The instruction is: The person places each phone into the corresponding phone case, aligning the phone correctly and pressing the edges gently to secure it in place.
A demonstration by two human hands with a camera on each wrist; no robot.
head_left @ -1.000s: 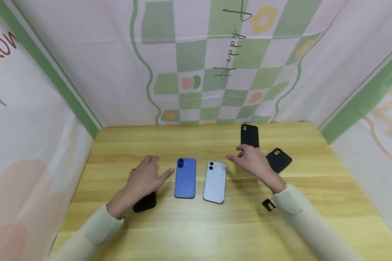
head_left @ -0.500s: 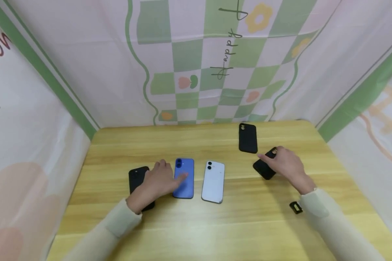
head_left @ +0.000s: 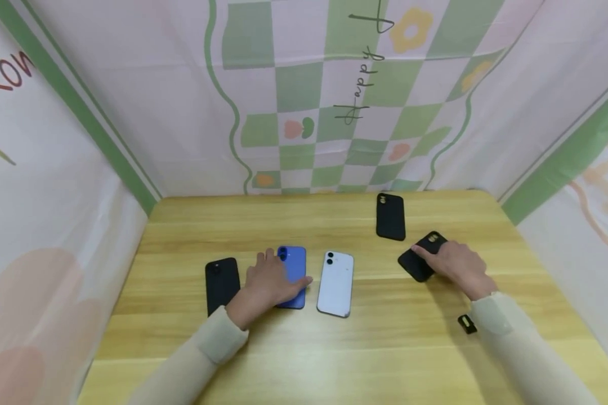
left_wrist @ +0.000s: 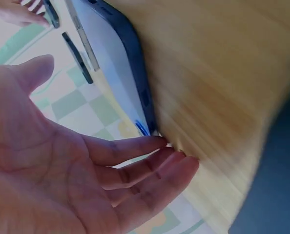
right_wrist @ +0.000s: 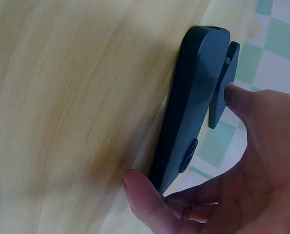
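On this wooden table (head_left: 314,225), we are holding our left hand (head_left: 271,281) spread over the blue phone (head_left: 296,263) and our right hand (head_left: 458,263) loosely spread around the black case (head_left: 414,267), probably preparing a grasp, which is requiring gently closing fingers.

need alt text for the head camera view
A left hand is over a blue phone, a right hand at a black phone case, on a wooden table. A white phone lies between them, a black phone at left, a second case farther back.
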